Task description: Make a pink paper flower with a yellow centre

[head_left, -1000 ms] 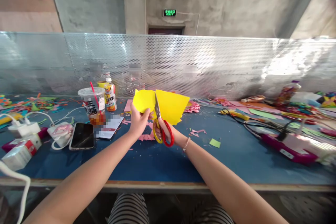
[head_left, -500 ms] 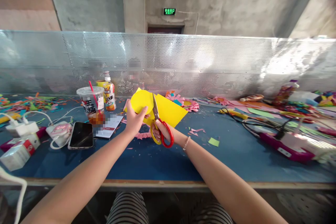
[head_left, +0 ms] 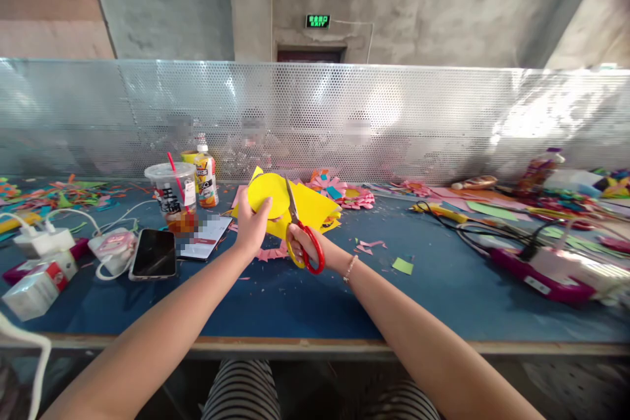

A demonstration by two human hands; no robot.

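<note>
A rounded piece of yellow paper (head_left: 270, 191) is pinched in my left hand (head_left: 253, 220), with the thumb lying over its lower edge. My right hand (head_left: 304, 244) is closed on the scissors (head_left: 306, 244), which have one red and one yellow handle loop. Their blades point up and lie at the right edge of the rounded paper. Behind and to the right, a larger yellow sheet (head_left: 310, 210) rests low over the table. Pink paper flowers (head_left: 357, 198) lie just beyond it, and a strip of pink fringe (head_left: 273, 252) is beneath my hands.
A lidded plastic cup (head_left: 172, 193), a drink bottle (head_left: 205, 177) and a phone (head_left: 154, 254) stand or lie at left. Power strips (head_left: 541, 279) with cables are on the right. A perforated metal panel (head_left: 315, 118) borders the blue table's back; paper scraps (head_left: 402, 266) are scattered.
The larger yellow sheet's right part has dropped and shifted left, behind the scissors. The rounded paper has moved slightly right and down in my left hand. My right hand stays nearly in place.
</note>
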